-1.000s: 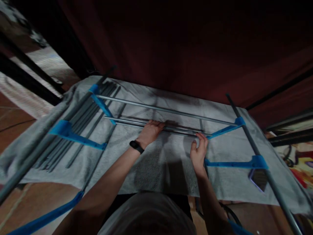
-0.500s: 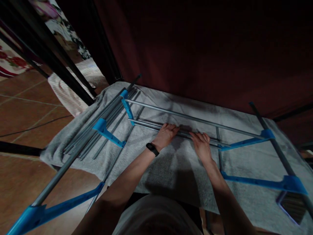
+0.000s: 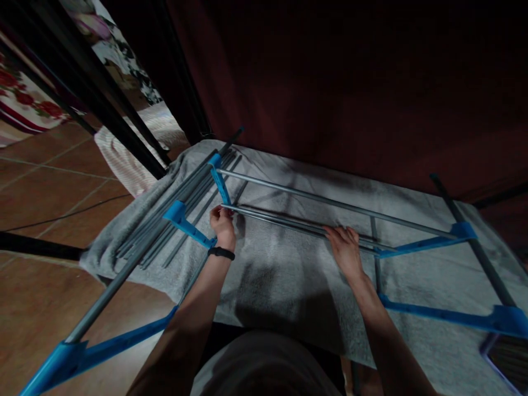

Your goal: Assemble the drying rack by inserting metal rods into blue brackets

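My left hand [image 3: 223,226], with a dark wristband, is closed at the left end of a thin metal tube [image 3: 276,218], right by a blue plastic bracket [image 3: 220,184]. Its fingertips are partly hidden. Farther right, my right hand [image 3: 345,250] has its fingers curled over the same tube. A second tube lies close alongside it. Both run toward another blue bracket [image 3: 429,242] on the right. Behind them a longer grey crossbar [image 3: 313,196] joins the two sides of the rack frame. The frame lies on a grey towel-like cloth [image 3: 284,280].
Several loose grey tubes [image 3: 181,203] lie bundled at the left of the cloth. A phone-like dark object [image 3: 507,357] rests at the lower right. Behind is a dark red curtain [image 3: 330,110]. Black metal posts [image 3: 119,104] and a tiled floor [image 3: 61,198] are at left.
My left hand has slid left along the tube, from its middle to its end by the bracket. My right hand stays on the tube. The view has shifted slightly.
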Demonstrator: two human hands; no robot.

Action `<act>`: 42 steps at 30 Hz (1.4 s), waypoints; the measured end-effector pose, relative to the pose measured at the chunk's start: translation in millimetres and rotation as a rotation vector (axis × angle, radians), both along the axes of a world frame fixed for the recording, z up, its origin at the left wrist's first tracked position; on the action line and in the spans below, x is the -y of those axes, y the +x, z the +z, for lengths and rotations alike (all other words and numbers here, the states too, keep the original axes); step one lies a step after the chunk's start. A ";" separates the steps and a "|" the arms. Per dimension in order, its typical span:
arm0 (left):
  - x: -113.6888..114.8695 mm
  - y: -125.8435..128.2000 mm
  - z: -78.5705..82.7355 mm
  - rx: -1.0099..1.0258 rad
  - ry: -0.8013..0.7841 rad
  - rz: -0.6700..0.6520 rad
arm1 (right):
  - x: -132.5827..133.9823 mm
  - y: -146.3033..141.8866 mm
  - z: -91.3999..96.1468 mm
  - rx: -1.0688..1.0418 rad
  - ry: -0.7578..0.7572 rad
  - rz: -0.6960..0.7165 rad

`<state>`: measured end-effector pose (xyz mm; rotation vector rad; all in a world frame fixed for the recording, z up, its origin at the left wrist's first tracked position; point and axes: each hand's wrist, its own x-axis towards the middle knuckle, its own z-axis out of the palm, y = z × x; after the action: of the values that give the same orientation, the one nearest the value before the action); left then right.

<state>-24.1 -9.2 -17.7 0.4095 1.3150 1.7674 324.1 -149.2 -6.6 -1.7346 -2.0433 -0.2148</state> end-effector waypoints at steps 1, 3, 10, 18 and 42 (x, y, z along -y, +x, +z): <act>-3.9 -0.4 2.0 0.062 -0.022 -0.025 | 0.0 -0.1 0.2 -0.001 0.003 0.000; -7.6 1.2 6.5 0.134 -0.031 -0.031 | -0.4 0.2 0.5 -0.005 0.007 0.002; -2.5 8.6 17.7 0.252 -0.010 -0.055 | -0.7 1.8 -0.9 0.014 -0.014 0.012; -2.7 5.1 24.9 0.333 -0.113 -0.048 | 0.8 5.4 -3.9 0.033 -0.033 0.004; 7.5 2.7 28.5 0.310 -0.045 -0.112 | 32.2 6.9 -15.2 -0.114 -0.071 -0.058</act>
<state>-21.4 -16.7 10.8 0.1710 1.0880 1.6290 331.0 -181.4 -21.8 -1.8069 -1.9429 -0.0601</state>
